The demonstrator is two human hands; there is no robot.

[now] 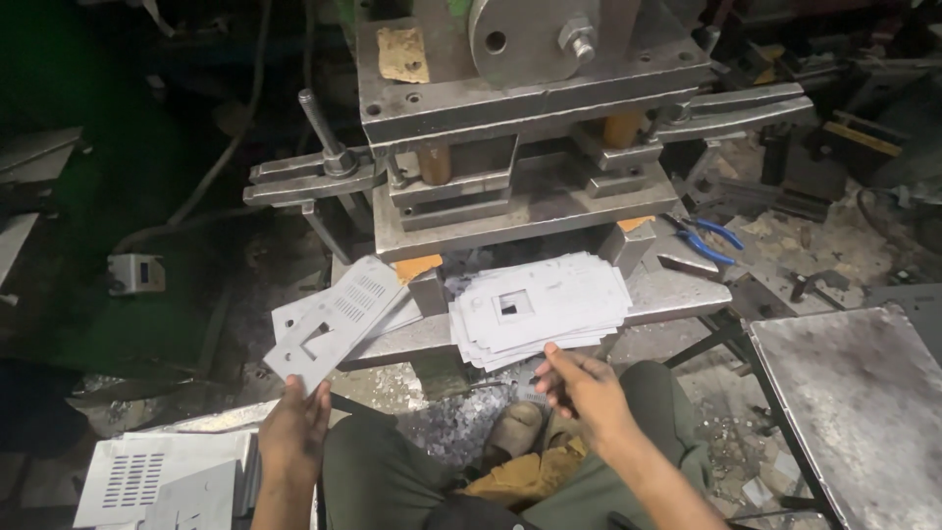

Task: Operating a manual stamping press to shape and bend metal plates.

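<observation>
Head view: the left hand [292,432] grips a flat grey sheet-metal plate [337,319] by its near end, fingers closed over the lower corner, so that the plate slants up and away toward the front left edge of the press bed [677,291]. The plate has a square cut-out near its middle and a field of small slots toward its far end. It looks thin, stiff and light, and it holds its shape though held from one end only. Its stamped edges and cut-outs are probably sharp, so a grip on the plain margin near a corner, as here, seems the safest hold; the bare metal may also be slippery.

The right hand [581,386] is empty, fingers loosely spread, its fingertips just below the near edge of a fanned stack of plates [538,309] that lies on the front of the press bed. Whether it touches the lowest plate cannot be told. The stack would be heavier and apt to slide apart; single plates could be taken by the overhanging near edge.

Blue-handled pliers [708,241] lie at the bed's right side. More slotted plates [157,476] sit at the lower left.
</observation>
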